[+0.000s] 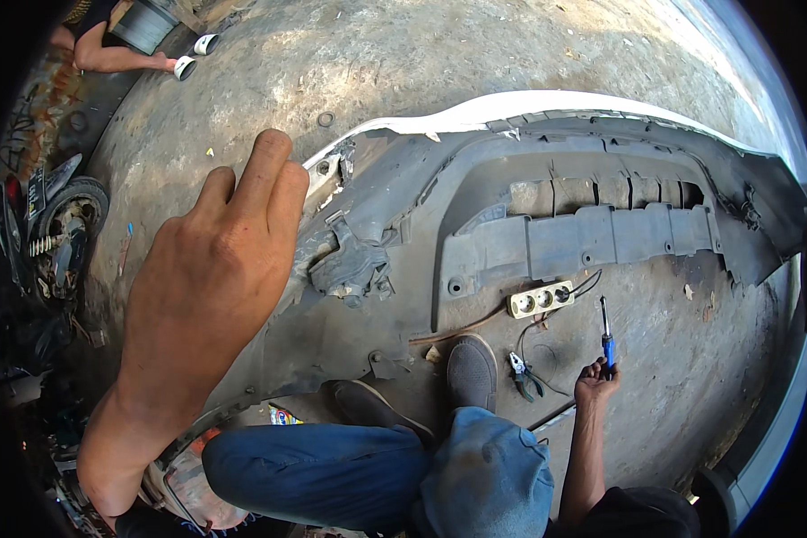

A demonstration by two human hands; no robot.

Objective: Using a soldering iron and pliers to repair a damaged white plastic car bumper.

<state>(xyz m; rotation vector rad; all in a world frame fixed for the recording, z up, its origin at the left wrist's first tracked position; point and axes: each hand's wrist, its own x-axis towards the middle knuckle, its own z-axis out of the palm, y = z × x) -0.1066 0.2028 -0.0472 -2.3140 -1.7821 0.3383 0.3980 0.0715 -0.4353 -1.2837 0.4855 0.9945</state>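
My left hand (220, 247) is raised large in front, back of the hand up. Its fingers are partly bent, with a gap between the first two. Nothing shows in it, though its thumb and fingertips are hidden. Beyond and to its right lies a car bumper (502, 242), grey on the inner side, with a white edge curving along the far side. At the right, my right hand (596, 384) is wrapped round the blue handle of a soldering iron (604, 327), whose metal tip points away from me.
A cream power strip (540, 299) with a black plug lies by the bumper, its cable (457, 330) running left. Pliers (524, 375) lie beside my shoe (472, 372). A motorcycle (58, 229) stands at the left. Another person's leg (121, 59) shows at the upper left.
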